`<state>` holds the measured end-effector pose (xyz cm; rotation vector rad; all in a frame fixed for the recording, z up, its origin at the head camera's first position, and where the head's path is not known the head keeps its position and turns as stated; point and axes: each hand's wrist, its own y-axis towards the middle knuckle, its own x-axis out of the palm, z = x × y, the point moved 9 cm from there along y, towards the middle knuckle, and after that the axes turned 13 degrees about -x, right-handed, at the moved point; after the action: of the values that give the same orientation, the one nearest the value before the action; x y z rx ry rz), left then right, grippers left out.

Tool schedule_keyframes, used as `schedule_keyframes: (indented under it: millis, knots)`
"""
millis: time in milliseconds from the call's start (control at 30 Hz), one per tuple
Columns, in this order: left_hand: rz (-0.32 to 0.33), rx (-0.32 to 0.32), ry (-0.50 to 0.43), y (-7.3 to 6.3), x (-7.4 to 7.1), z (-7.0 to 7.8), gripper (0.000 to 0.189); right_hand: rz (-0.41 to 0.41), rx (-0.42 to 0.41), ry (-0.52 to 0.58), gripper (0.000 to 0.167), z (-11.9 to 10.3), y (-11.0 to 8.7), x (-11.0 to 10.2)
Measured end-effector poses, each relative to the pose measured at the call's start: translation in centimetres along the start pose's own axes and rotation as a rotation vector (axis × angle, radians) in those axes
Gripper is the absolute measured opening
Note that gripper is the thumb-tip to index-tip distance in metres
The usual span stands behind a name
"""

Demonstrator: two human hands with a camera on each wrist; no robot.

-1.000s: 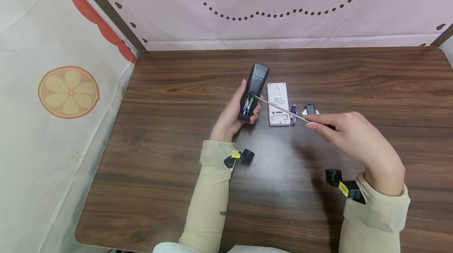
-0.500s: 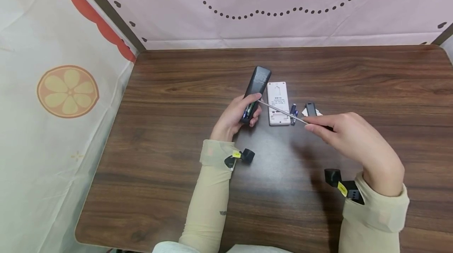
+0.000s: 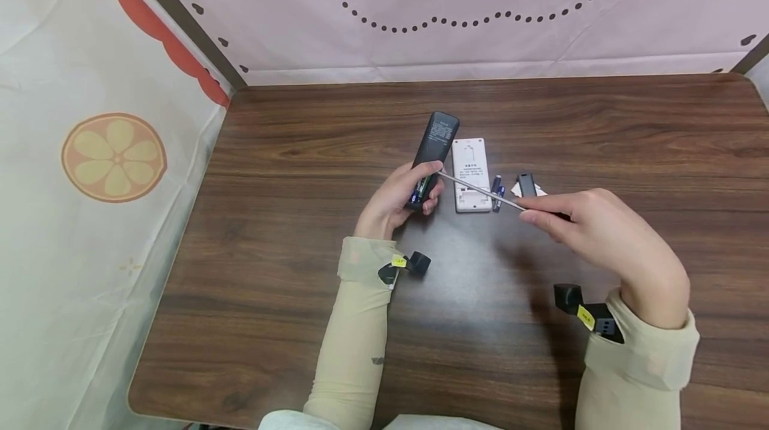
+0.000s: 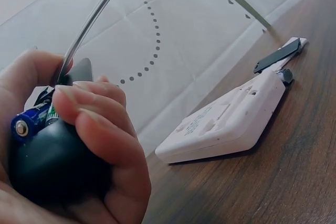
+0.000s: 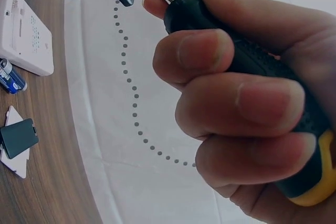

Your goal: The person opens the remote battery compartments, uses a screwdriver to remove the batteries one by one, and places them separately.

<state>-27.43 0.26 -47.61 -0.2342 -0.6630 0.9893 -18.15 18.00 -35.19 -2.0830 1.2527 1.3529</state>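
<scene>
My left hand (image 3: 387, 201) grips a black remote control (image 3: 440, 133), its back turned up and its battery compartment uncovered. Inside the compartment, a blue battery (image 4: 26, 123) shows in the left wrist view, with a green one partly hidden beside it. The left thumb lies over the compartment's upper end. In my right hand (image 3: 607, 233) is a screwdriver (image 5: 252, 56) with a dark, yellow-ended handle. Its metal shaft slants left to the remote, and the tip is at the left thumb; whether it touches the thumb or a battery is hidden.
A white remote control (image 3: 470, 157) lies back up on the table (image 3: 270, 270), its battery compartment uncovered. Loose blue batteries (image 3: 498, 193) lie right beside it. Farther right, a black battery cover (image 5: 20, 137) rests on a white cover (image 5: 18, 167).
The left thumb has moved from the remote's left side onto the upper end of the compartment, by the screwdriver tip. The black remote and the tip have shifted slightly.
</scene>
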Motion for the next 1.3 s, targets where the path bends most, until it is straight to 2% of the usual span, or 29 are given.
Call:
schedule_keyframes:
  millis: [100, 333, 867, 1000, 1133, 1300]
  knots:
    - [-0.004, -0.004, -0.003, 0.0, 0.0, 0.0, 0.031, -0.005, 0.005, 0.007, 0.025, 0.1, -0.1, 0.0]
    - [-0.010, -0.002, -0.020, -0.1, -0.1, 0.1, 0.053, -0.010, 0.006, 0.016, 0.025, 0.3, -0.1, 0.1]
    - [0.013, 0.011, -0.004, 0.0, -0.2, 0.3, 0.031, 0.011, -0.033, 0.005, 0.022, 0.4, -0.1, 0.0]
    - [0.022, 0.027, -0.004, -0.3, -0.4, 0.6, 0.031, -0.014, -0.041, 0.025, 0.022, 0.2, 0.2, 0.3]
    - [-0.012, 0.060, -0.068, -0.6, -0.6, 1.0, 0.036, -0.027, -0.036, 0.042, 0.027, 0.1, 0.2, 0.4]
    - [-0.071, 0.128, -0.127, -1.1, -0.4, 2.1, 0.053, 0.046, -0.013, 0.047, 0.026, 0.2, -0.4, -0.8]
